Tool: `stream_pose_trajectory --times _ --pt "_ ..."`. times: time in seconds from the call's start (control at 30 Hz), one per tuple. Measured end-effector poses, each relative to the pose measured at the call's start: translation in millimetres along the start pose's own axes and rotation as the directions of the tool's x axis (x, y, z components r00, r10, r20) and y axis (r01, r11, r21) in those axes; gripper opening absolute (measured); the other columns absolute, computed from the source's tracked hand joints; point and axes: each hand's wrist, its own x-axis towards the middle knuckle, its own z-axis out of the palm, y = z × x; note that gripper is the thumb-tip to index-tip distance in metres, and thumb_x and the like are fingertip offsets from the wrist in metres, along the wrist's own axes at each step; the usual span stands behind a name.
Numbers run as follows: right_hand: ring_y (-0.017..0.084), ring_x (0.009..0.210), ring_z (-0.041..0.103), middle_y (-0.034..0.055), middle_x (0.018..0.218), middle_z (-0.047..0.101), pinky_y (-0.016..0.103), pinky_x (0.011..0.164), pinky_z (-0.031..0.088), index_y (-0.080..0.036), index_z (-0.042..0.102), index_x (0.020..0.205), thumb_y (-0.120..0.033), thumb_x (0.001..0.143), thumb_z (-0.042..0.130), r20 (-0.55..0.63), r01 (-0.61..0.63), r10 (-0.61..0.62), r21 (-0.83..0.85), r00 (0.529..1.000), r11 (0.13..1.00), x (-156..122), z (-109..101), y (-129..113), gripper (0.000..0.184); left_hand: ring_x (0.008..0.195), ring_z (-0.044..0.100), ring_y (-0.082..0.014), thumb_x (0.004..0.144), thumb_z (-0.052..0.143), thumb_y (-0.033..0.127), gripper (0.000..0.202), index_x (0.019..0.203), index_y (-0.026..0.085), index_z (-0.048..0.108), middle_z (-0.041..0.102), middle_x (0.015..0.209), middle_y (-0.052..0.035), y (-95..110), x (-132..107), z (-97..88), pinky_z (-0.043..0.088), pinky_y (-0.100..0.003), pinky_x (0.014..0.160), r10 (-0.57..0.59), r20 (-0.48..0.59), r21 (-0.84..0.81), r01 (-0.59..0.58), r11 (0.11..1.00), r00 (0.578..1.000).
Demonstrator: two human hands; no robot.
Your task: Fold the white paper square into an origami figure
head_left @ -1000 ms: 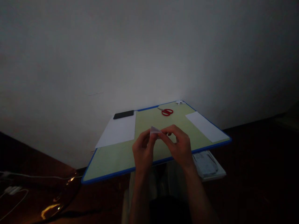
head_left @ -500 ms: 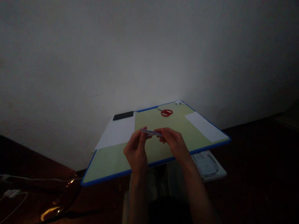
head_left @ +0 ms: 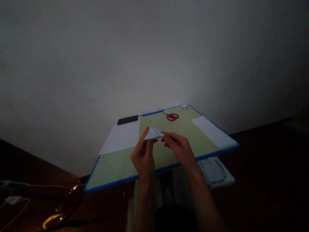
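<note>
A small piece of folded white paper [head_left: 153, 132], roughly triangular with crease lines, is held up over the near part of the table. My left hand [head_left: 144, 153] grips its left side between thumb and fingers. At its right tip, the fingertips of my right hand [head_left: 177, 145] pinch the paper. Red-handled scissors [head_left: 172, 117] lie on the table beyond my hands, blades toward the left.
The small table [head_left: 169, 154] has a pale green top and a blue rim, against a wall. White sheets lie at left [head_left: 120, 138] and right [head_left: 212, 130]. A dark flat phone-like object [head_left: 127, 120] rests far left; folded white paper pieces [head_left: 185, 106] sit in the far corner.
The folded paper has been tilted from nearly edge-on so its creased face now shows. My left hand has shifted slightly right; my right hand stays at the paper's right end.
</note>
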Motion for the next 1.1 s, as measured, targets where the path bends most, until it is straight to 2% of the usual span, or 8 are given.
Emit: stream_pose_trajectory --times 0.1,0.27,0.4,0.53,0.63,0.77,0.9,1.1 --pt "0.018 0.081 0.067 0.0046 0.096 0.078 0.031 0.072 0.053 -0.024 0.083 0.109 -0.046 0.088 0.076 -0.048 0.029 -0.03 -0.015 0.998 0.999 0 2 1 0.031 0.086 0.078 -0.0212 0.092 0.076 0.043 0.035 0.118 0.021 0.081 0.083 0.108 -0.0083 -1 0 0.2 0.065 -0.035 0.083 -0.028 0.012 -0.014 0.028 1.0 1.0" --pt "0.019 0.09 0.07 0.0017 0.095 0.076 0.031 0.078 0.056 -0.026 0.079 0.098 -0.034 0.079 0.086 -0.159 0.088 -0.068 0.127 0.985 0.988 0 0 3 0.022 0.076 0.073 -0.0176 0.086 0.082 0.043 0.026 0.085 0.017 0.079 0.078 0.079 -0.0027 -1 1 -2.5 0.06 -0.027 0.073 -0.058 -0.007 0.0 0.058 0.998 0.998" --pt "0.017 0.084 0.069 -0.0007 0.091 0.072 0.032 0.077 0.057 -0.028 0.075 0.11 -0.029 0.074 0.088 -0.213 0.112 -0.074 0.171 0.974 0.979 1 -3 6 0.039 0.072 0.069 -0.0157 0.087 0.08 0.046 0.03 0.081 0.016 0.076 0.074 0.074 -0.0014 0 2 -4.3 0.057 -0.025 0.07 -0.076 0.052 -0.025 0.078 0.997 0.996" --pt "0.02 0.088 0.071 0.0019 0.094 0.076 0.035 0.081 0.059 -0.026 0.077 0.103 -0.029 0.076 0.087 -0.234 0.129 -0.095 0.134 0.968 0.983 1 -5 5 0.029 0.069 0.069 -0.0158 0.092 0.074 0.049 0.032 0.092 0.017 0.073 0.073 0.075 -0.0014 1 1 -5.1 0.056 -0.026 0.067 -0.104 0.159 -0.076 0.117 0.99 0.982" --pt "0.02 0.088 0.071 0.003 0.095 0.076 0.035 0.08 0.059 -0.025 0.078 0.102 -0.03 0.077 0.086 -0.227 0.14 -0.112 0.112 0.968 0.984 0 -6 4 0.027 0.064 0.067 -0.0151 0.09 0.075 0.05 0.034 0.101 0.018 0.07 0.072 0.074 0.0005 3 0 -4.7 0.057 -0.026 0.062 -0.137 0.204 -0.105 0.161 0.981 0.969" --pt "0.019 0.087 0.069 0.0014 0.094 0.071 0.032 0.077 0.058 -0.028 0.075 0.115 -0.029 0.081 0.083 -0.198 0.182 -0.172 0.033 0.965 0.983 -2 -8 3 0.034 0.063 0.063 -0.0133 0.092 0.074 0.046 0.029 0.087 0.018 0.07 0.067 0.071 0.0013 5 -1 -2.5 0.056 -0.024 0.057 -0.129 0.259 -0.09 0.157 0.983 0.957" --pt "0.018 0.088 0.066 0.0013 0.097 0.068 0.032 0.078 0.055 -0.029 0.072 0.123 -0.027 0.086 0.078 -0.133 0.226 -0.231 -0.05 0.964 0.973 -4 -8 5 0.037 0.065 0.061 -0.012 0.094 0.073 0.042 0.029 0.08 0.017 0.068 0.065 0.074 0.0011 2 -1 -0.9 0.057 -0.022 0.056 -0.132 0.223 -0.093 0.156 0.983 0.966" --pt "0.017 0.087 0.065 0.0003 0.099 0.064 0.032 0.08 0.055 -0.031 0.059 0.141 -0.024 0.086 0.077 0.045 0.186 -0.183 -0.052 0.982 0.981 -6 -10 6 0.058 0.064 0.064 -0.0121 0.093 0.074 0.041 0.024 0.097 0.018 0.072 0.07 0.084 -0.0006 -3 1 -3.6 0.057 -0.021 0.05 -0.159 0.225 -0.149 0.195 0.969 0.961"
